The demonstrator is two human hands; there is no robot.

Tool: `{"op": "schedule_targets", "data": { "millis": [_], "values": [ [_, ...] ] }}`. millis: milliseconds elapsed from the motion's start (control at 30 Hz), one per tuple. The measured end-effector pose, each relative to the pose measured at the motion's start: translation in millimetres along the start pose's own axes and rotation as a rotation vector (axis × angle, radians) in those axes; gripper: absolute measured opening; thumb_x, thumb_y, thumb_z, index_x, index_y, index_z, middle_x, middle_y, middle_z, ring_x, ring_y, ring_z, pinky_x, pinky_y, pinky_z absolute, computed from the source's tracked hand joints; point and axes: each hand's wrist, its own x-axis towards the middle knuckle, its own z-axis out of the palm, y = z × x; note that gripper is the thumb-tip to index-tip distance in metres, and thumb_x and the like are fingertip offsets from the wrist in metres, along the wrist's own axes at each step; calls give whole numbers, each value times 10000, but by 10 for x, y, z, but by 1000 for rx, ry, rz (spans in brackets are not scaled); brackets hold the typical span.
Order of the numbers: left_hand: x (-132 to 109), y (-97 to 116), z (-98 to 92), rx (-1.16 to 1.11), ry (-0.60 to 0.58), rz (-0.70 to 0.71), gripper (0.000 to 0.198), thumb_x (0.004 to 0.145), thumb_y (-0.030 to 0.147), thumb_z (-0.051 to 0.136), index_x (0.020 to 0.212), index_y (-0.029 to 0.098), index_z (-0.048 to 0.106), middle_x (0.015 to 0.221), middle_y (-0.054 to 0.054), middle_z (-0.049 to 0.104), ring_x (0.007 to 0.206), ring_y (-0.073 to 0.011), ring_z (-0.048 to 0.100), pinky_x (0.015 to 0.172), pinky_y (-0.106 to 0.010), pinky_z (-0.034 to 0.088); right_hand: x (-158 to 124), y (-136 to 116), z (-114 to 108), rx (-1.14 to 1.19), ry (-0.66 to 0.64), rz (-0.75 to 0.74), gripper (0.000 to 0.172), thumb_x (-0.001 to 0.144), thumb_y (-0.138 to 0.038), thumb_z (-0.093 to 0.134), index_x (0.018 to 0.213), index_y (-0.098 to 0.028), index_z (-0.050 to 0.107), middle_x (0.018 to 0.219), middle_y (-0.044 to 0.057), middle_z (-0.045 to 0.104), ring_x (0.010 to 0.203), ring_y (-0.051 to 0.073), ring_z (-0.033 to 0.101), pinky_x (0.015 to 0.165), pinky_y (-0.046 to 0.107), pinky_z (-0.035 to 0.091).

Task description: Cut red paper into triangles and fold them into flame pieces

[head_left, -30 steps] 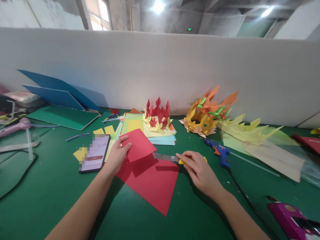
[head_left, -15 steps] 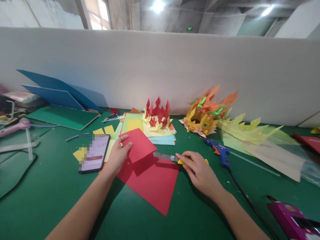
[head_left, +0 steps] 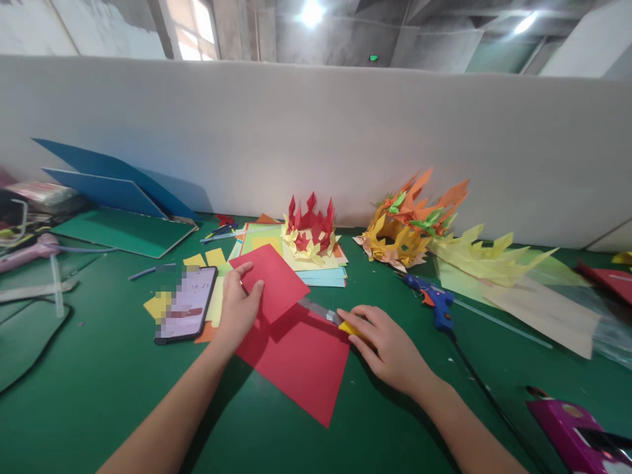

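The person's left hand [head_left: 241, 303] has a red paper piece [head_left: 274, 283] pinched, thumb on top and fingers curled round the left edge, so that hand's mostly closed. Right under that grip and a bit toward the body there's a bigger red sheet [head_left: 301, 375] on the green table [head_left: 276, 444]; can't really tell if the two are joined by a fold.

Right hand [head_left: 385, 345] is curled around a utility knife [head_left: 348, 328], yellow handle tucked in the fingers, blade poking out left toward the held piece. The tip's right by that piece's corner, but whether it's tucked under is hard to say.

Just left of the left hand sits a phone [head_left: 195, 306]. Beyond both hands, between them, there's a red and yellow paper crown [head_left: 310, 230], and a blue glue gun [head_left: 437, 303] lies just right of and past the right hand.
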Motion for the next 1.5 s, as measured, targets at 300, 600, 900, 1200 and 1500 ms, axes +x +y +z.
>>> {"op": "schedule_targets", "data": {
  "millis": [300, 600, 900, 1200, 1500],
  "values": [
    [-122, 140, 2, 13, -87, -56, 360, 727, 297, 583, 1057, 188, 487, 1037, -53, 545, 587, -119, 527, 607, -301, 478, 39, -49, 60, -9, -20, 49, 316, 898, -199, 427, 1181, -166, 566, 1016, 125, 602, 905, 229, 588, 762, 387, 527],
    [-68, 175, -141, 75, -605, -242, 214, 685, 388, 623, 722, 187, 560, 531, 24, 570, 452, -151, 573, 444, -235, 446, 1, 104, -63, 17, -52, 20, 321, 904, -164, 386, 1150, -179, 592, 985, 116, 610, 862, 217, 574, 734, 384, 512],
    [-15, 327, -445, 338, -792, -141, 356, 713, 509, 596, 564, 198, 683, 297, 40, 414, 332, -127, 425, 396, -222, 337, 10, 119, -91, 20, -148, -11, 312, 890, -140, 409, 1112, -215, 616, 976, 95, 617, 818, 206, 563, 699, 369, 493],
    [-290, 48, 170, 483, -706, 549, 413, 908, 283, 344, 1297, 251, 478, 1431, -43, 408, 1344, -256, 291, 1084, -482, 233, 25, 91, -61, -4, -151, -12, 313, 909, -155, 399, 1138, -209, 606, 981, 101, 615, 822, 206, 557, 711, 369, 487],
    [-338, -57, 132, 645, -929, 532, 486, 952, 371, 254, 1430, 280, 248, 1520, -26, 208, 1405, -269, 77, 1103, -520, 133, 39, 75, -98, -4, -173, -7, 305, 910, -168, 404, 1116, -219, 622, 955, 93, 615, 823, 206, 561, 704, 359, 485]
  ]
}}
